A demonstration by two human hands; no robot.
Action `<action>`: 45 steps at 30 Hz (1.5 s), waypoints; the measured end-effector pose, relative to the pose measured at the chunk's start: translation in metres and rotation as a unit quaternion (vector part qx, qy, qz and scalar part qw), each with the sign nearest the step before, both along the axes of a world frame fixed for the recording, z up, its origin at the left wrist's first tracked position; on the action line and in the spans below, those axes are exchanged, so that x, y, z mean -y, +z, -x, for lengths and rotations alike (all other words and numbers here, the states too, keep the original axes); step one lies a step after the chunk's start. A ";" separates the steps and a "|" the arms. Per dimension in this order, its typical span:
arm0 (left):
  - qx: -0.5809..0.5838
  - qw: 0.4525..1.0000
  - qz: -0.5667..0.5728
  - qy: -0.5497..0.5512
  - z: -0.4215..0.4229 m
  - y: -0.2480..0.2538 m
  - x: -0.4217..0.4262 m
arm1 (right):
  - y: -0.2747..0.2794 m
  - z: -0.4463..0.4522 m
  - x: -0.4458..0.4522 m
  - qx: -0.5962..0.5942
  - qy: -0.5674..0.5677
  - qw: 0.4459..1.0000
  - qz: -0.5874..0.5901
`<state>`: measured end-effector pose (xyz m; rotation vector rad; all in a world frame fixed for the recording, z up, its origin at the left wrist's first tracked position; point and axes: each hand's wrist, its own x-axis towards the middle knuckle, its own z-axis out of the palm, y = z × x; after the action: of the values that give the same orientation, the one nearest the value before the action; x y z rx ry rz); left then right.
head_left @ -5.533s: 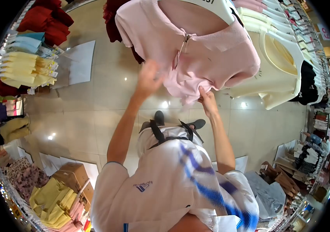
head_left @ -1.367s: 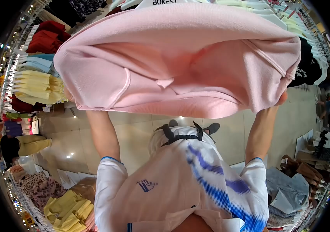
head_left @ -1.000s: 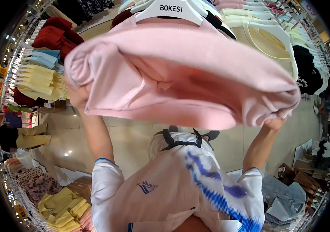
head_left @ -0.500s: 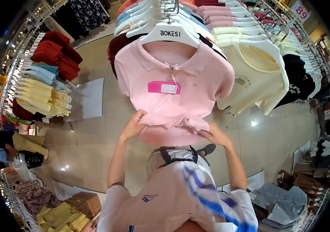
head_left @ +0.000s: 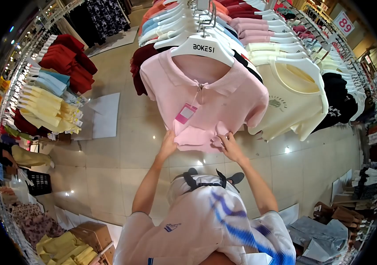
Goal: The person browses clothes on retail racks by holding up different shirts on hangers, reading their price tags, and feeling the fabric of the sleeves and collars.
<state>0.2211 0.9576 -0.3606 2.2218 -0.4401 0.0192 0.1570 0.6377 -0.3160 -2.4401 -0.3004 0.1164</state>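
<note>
Pink collared knit shirt point(head_left: 212, 99), centre frame: likely light, soft, floppy; grip at lower edge point(head_left: 198, 145). Left hand point(head_left: 169, 142), right hand point(head_left: 232, 148) pinch fabric there.

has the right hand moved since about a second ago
Yes, leftward: the right hand was well to the right of the white BOKESI hanger; now it grips the pink shirt roughly below the hanger's right end.
</note>
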 end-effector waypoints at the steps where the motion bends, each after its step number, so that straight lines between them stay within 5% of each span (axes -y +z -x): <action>1: -0.018 0.999 -0.029 0.014 -0.001 -0.001 0.001 | -0.001 0.000 -0.001 -0.022 -0.018 1.000 0.002; 6: -0.050 0.994 -0.095 0.029 -0.007 -0.013 0.001 | -0.024 -0.001 0.006 -0.024 -0.025 0.999 0.016; 11: -0.056 0.972 -0.211 -0.089 -0.018 -0.046 -0.004 | -0.059 0.001 0.018 0.005 -0.024 1.000 0.019; 21: -0.146 0.946 -0.207 -0.204 -0.034 -0.004 0.056 | -0.046 0.028 0.039 -0.033 -0.064 0.996 -0.052; 23: -0.152 0.975 -0.042 -0.157 -0.028 0.013 0.083 | -0.044 0.042 0.053 -0.060 -0.072 0.993 -0.074; 24: -0.153 0.974 -0.047 -0.159 -0.026 0.037 0.100 | -0.043 0.049 0.064 -0.083 -0.085 0.990 -0.080; 25: -0.140 0.986 0.060 -0.064 -0.023 0.072 0.120 | -0.043 0.057 0.074 -0.107 -0.096 0.986 -0.085; 29: -0.034 0.940 0.308 0.142 -0.029 0.150 0.194 | -0.054 0.083 0.115 -0.114 -0.105 0.983 -0.096; 32: 0.089 0.962 0.175 0.189 -0.055 0.137 0.208 | -0.060 0.084 0.141 -0.128 -0.096 0.980 -0.115; 38: 0.167 0.947 0.175 0.210 -0.068 0.121 0.218 | -0.053 0.078 0.192 -0.108 -0.111 0.979 -0.134; 40: 0.183 0.948 0.127 0.228 -0.069 0.117 0.217 | -0.052 0.083 0.212 -0.106 -0.096 0.980 -0.135; 43: 0.147 0.940 0.207 0.228 -0.056 0.114 0.222 | -0.060 0.094 0.250 -0.112 -0.096 0.973 -0.176; 45: 0.102 0.914 0.214 0.330 -0.043 0.094 0.221 | -0.066 0.107 0.278 -0.104 -0.108 0.971 -0.187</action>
<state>0.2644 0.7363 -0.2671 1.8361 0.2136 0.6504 0.0498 0.3595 -0.3818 -2.0482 0.0376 0.1997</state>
